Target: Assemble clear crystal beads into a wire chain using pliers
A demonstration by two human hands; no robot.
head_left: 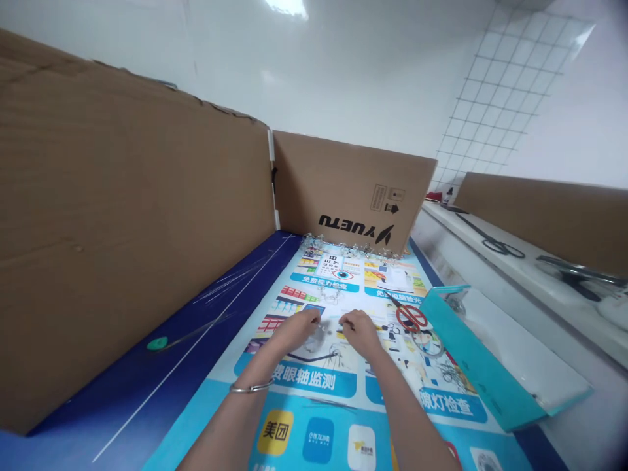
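Observation:
Over the middle of the printed mat [289,399], my left hand [305,324] is closed, fingertips pressed together and pointing right. Facing it a short gap away, my right hand [362,330] is also closed in a pinch. Whatever either hand holds is too small or hidden to make out. Small clear or silvery bits lie on the mat just beyond the hands. To the right of my right hand are red-handled scissors [411,318] and a loop of pale wire [428,343]. A metal bangle [252,388] circles my left wrist.
A tall cardboard wall [132,203] stands left, and a cardboard panel [343,176] closes the far end, with clear tangled pieces [353,250] along its foot. An opened teal box [490,366] lies right. A green round object [157,343] sits left. Black-handled scissors [503,247] lie on the ledge.

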